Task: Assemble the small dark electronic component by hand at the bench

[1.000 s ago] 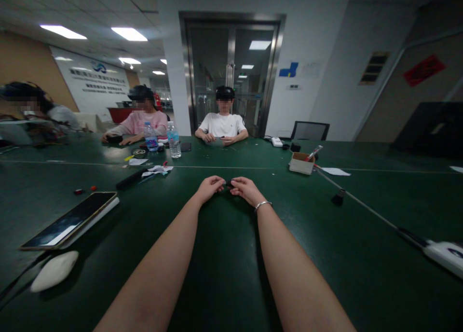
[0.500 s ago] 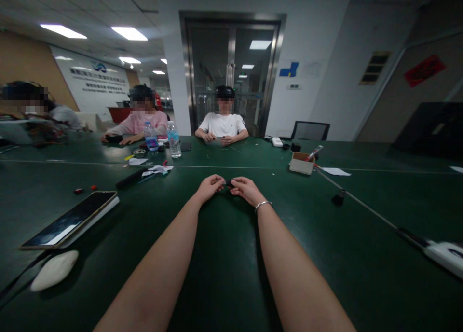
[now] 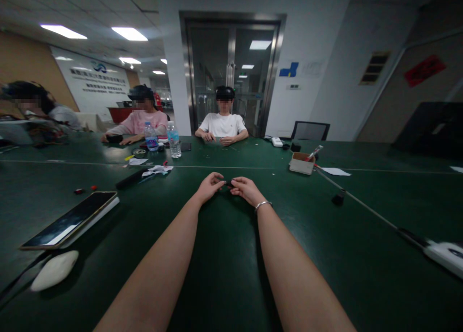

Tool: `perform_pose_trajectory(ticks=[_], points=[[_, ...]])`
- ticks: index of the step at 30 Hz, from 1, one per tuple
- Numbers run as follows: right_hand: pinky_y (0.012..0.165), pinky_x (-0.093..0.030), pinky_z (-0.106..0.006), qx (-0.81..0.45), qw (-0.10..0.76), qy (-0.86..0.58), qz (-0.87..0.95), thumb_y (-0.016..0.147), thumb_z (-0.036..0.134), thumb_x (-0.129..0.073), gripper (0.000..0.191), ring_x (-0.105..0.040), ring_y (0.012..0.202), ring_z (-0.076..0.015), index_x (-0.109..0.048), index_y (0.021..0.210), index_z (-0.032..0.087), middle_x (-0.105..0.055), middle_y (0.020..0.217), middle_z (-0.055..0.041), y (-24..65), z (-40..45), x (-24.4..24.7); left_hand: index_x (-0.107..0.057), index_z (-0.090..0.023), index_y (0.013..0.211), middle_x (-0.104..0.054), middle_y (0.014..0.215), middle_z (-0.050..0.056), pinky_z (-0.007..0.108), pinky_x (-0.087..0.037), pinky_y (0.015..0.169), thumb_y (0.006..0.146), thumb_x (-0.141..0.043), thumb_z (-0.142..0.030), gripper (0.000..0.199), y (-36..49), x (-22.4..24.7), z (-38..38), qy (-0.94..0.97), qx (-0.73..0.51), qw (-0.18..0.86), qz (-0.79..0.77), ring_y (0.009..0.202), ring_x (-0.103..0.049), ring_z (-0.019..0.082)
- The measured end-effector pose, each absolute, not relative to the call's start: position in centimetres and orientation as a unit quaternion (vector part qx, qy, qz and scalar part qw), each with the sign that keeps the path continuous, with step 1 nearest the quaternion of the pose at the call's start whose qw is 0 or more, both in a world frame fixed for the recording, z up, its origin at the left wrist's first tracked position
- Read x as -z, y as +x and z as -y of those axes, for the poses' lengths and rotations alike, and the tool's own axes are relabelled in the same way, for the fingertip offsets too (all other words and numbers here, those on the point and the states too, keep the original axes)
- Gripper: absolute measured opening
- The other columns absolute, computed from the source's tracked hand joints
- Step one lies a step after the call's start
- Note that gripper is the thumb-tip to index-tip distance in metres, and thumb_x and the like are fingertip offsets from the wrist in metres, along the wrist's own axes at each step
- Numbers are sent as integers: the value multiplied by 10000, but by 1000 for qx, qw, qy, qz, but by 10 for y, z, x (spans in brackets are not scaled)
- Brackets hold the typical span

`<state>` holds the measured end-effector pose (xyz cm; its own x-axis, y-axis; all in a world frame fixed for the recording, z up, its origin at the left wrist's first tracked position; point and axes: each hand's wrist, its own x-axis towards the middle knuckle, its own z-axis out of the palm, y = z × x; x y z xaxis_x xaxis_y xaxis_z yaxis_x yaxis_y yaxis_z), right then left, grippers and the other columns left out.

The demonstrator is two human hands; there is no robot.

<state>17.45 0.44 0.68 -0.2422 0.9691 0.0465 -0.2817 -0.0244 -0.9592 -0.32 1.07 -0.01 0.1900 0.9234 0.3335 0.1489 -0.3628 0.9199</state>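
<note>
Ahead of me over the green table (image 3: 231,255), my right hand (image 3: 246,189) pinches a small black piece (image 3: 228,183). The piece is too small and dark to name. My left hand (image 3: 210,186) is just left of it, index finger raised apart from the thumb. Its thumb tip is at the left end of the black piece; whether it touches is hard to tell. A silver bracelet (image 3: 263,205) circles my right wrist.
To the left lie a phone (image 3: 72,221) and a white mouse-like object (image 3: 55,270). Bottles (image 3: 174,141) and paper scraps (image 3: 158,169) stand or lie farther back. At right are a small box (image 3: 302,164), a black block (image 3: 338,198) and a cable (image 3: 369,210). Several people (image 3: 222,124) sit opposite.
My left index finger has lifted and parted from the thumb. My right hand stays in place with the black piece.
</note>
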Motion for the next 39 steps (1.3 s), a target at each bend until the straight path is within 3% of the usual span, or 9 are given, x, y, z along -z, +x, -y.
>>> perform_pose_trajectory(ticks=[6,17,20,27,36,39], points=[[505,-539,-197,-618,502,-355,489,774,88,-632,145,-630,511,-109,-544,888,104,-666,676,-71,175,-6,-6,-556,-145,839,-606,642,16,232,-388,536,729,-602,-440,318,-2,-1,-12,649,-471,417,-427,578,-546,115],[488,-544,-214,-624,501,-354,484,765,106,-652,158,-625,507,-114,-542,876,121,-662,674,-63,175,-6,-6,-594,-142,922,-637,877,62,258,-439,642,678,-678,-364,340,-7,4,-16,680,-487,381,-394,720,-578,130],[499,-544,-203,-624,499,-356,485,777,91,-633,147,-625,505,-109,-536,883,120,-662,661,-61,175,-6,-6,-576,-158,968,-629,798,34,247,-430,604,684,-671,-372,368,-6,4,-16,676,-489,384,-396,670,-571,124],[491,-543,-205,-622,499,-356,487,764,113,-653,159,-626,508,-112,-547,882,115,-665,674,-68,175,-7,-5,-591,-143,831,-610,643,21,235,-388,537,732,-587,-457,329,-2,1,-14,649,-468,418,-429,575,-545,117],[485,-544,-208,-621,503,-356,484,748,121,-672,173,-626,506,-112,-547,868,119,-663,680,-60,175,-6,-6,-616,-149,916,-639,848,59,246,-419,585,689,-646,-404,343,-5,0,-11,674,-464,395,-418,704,-568,139],[490,-544,-211,-621,504,-356,484,745,113,-674,183,-628,510,-116,-545,875,119,-663,673,-66,175,-6,-6,-595,-167,991,-617,830,41,241,-421,576,694,-644,-397,378,-6,-1,-11,680,-472,386,-408,689,-569,134]])
